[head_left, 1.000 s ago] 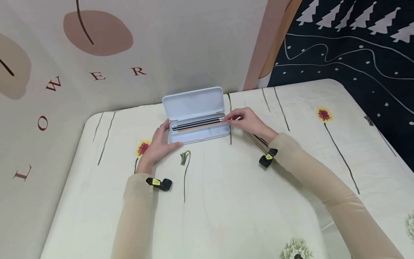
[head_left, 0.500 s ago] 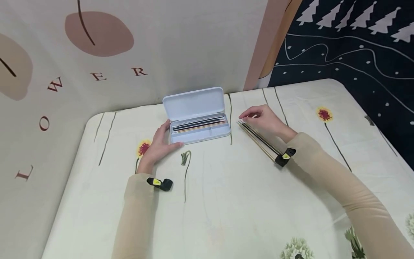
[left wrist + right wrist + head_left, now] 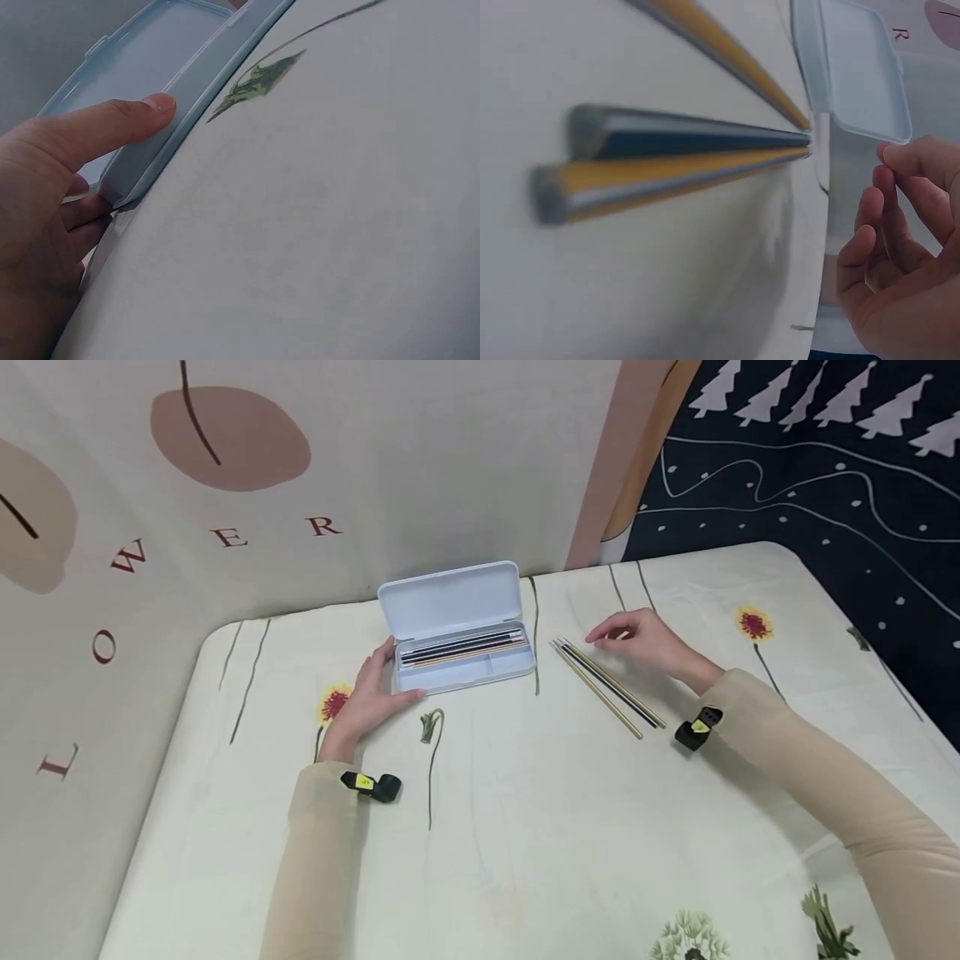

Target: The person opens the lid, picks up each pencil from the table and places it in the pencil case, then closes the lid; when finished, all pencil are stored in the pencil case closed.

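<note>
The light-blue pencil case [image 3: 465, 672] stands with its lid up near the back of the table. Several dark and orange pencils [image 3: 457, 647] lie in its rear compartment. My left hand [image 3: 367, 693] grips the case's left end, its thumb [image 3: 142, 116] on the front wall and other fingers round the end. To the right of the case, two gold pencils [image 3: 600, 692] and a dark pencil [image 3: 611, 687] lie slanted on the table. My right hand [image 3: 648, 643] is just right of their far ends, fingers loosely bent. Nothing shows between its thumb and fingertips in the right wrist view.
A white cloth [image 3: 495, 818] printed with flowers and stems covers the table. Behind it hangs a pale cloth [image 3: 450, 468] with printed letters, and a dark cloth [image 3: 825, 468] with trees meets the right edge. The raised lid [image 3: 450, 600] stands close to the back.
My right hand has drawn back from the case's right end, passed over the loose pencils and moved farther right, leaving them fully visible. The left hand stays on the case.
</note>
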Demonstrator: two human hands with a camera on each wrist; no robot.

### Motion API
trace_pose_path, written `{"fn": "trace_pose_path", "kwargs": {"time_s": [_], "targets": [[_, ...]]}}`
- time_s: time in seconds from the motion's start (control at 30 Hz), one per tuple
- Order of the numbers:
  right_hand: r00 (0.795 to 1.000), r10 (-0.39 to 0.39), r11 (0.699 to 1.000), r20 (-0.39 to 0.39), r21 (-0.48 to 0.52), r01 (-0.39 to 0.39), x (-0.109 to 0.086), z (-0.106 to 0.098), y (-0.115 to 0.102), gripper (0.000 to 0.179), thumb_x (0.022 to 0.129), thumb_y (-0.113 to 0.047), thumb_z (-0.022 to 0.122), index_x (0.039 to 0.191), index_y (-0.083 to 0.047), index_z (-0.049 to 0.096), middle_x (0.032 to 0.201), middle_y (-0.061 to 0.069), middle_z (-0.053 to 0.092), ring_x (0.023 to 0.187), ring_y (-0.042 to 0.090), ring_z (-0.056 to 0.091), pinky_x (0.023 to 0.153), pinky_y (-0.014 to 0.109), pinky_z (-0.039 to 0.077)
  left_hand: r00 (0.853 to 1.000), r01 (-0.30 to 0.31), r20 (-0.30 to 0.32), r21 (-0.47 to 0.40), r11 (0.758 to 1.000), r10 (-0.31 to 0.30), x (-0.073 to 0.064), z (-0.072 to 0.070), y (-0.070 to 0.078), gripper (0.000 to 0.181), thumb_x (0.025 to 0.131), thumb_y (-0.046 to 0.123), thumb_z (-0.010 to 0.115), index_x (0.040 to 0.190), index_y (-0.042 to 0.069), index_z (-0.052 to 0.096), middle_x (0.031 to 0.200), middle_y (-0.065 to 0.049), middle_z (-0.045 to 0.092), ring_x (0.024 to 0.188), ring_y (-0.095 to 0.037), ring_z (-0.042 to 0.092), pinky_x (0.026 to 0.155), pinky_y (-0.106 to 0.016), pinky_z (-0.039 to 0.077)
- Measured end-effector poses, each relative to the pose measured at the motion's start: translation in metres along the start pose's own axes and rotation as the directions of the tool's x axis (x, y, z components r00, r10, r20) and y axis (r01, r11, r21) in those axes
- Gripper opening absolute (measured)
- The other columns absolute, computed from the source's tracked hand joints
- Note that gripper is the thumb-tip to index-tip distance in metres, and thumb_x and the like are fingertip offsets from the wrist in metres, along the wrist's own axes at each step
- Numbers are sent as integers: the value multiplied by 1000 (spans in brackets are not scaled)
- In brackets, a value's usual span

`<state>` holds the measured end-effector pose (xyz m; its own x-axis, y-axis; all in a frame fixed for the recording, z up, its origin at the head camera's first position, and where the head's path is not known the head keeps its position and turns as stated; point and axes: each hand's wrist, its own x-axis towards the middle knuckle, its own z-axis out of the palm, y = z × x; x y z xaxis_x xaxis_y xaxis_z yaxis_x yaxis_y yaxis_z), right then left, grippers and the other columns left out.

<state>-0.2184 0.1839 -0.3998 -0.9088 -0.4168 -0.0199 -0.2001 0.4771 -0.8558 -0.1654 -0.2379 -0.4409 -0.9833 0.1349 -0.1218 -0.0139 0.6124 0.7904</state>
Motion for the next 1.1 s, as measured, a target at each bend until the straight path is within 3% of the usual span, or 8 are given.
{"fn": "trace_pose_path", "kwargs": {"time_s": [0.27, 0.6, 1.1], "targets": [[997, 42, 998, 60, -47, -40, -15, -2, 12, 20, 92, -3, 62, 110, 3, 70, 107, 17, 67, 84, 16, 57, 70, 20, 46, 1000, 2, 6, -5, 1000, -2, 0, 1, -1, 104, 81, 29, 79, 156, 11, 10, 157, -12, 21, 144, -28, 11, 115, -51, 8], [995, 61, 993, 73, -106, -54, -32, 1, 20, 21, 92, -5, 63, 111, 2, 69, 100, 13, 66, 86, 20, 56, 71, 21, 46, 1000, 5, 12, -15, 1000, -4, -2, 2, 2, 103, 81, 28, 79, 156, 12, 10, 157, -11, 21, 144, -27, 11, 115, -52, 9], [994, 82, 986, 68, -151, -71, -27, 13, 21, 18, 91, -5, 63, 107, 1, 68, 92, 10, 63, 81, 23, 51, 68, 26, 42, 1000, -4, -3, -3, 1000, 4, -1, 0, 1, 103, 81, 27, 78, 156, 11, 9, 157, -13, 21, 144, -29, 10, 115, -52, 8]]}}
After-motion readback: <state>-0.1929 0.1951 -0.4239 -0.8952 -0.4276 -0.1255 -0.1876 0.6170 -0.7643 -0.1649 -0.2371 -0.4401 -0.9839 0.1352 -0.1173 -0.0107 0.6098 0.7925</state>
